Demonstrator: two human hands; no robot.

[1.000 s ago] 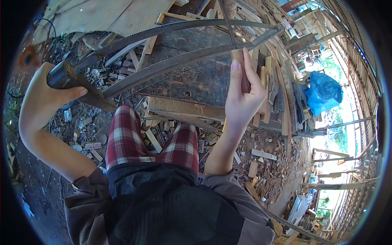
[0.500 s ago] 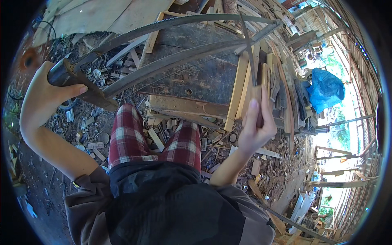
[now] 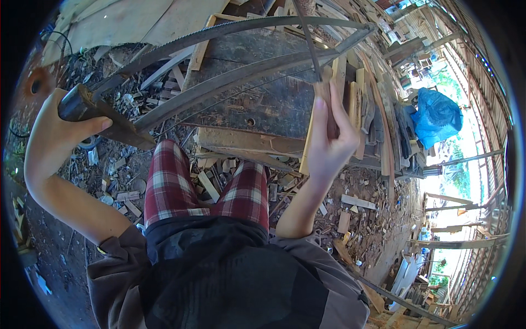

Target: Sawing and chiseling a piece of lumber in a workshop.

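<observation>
My left hand (image 3: 68, 131) grips the dark end piece (image 3: 82, 101) of a long frame saw (image 3: 230, 74), whose narrow toothed blade (image 3: 219, 32) runs across the upper view toward the right. My right hand (image 3: 331, 129), slightly blurred, is closed round the wooden handle (image 3: 323, 84) of a long, thin metal file (image 3: 309, 46). The file's shaft points up and crosses the toothed blade near the saw's far end; whether it rests on the teeth I cannot tell. A scuffed dark wooden bench top (image 3: 246, 109) lies beneath the saw.
Wooden strips (image 3: 370, 109) are piled at the bench's right, beside a blue plastic bundle (image 3: 438, 118). A pale sheet (image 3: 126, 22) lies at upper left. Wood offcuts (image 3: 208, 186) litter the dirt floor around my legs. Posts and rails (image 3: 455, 244) stand at the right, along the bright open side.
My right hand and the file moved down and right by half a second ago, and have since come back up and left. My left hand and the saw stay nearly still.
</observation>
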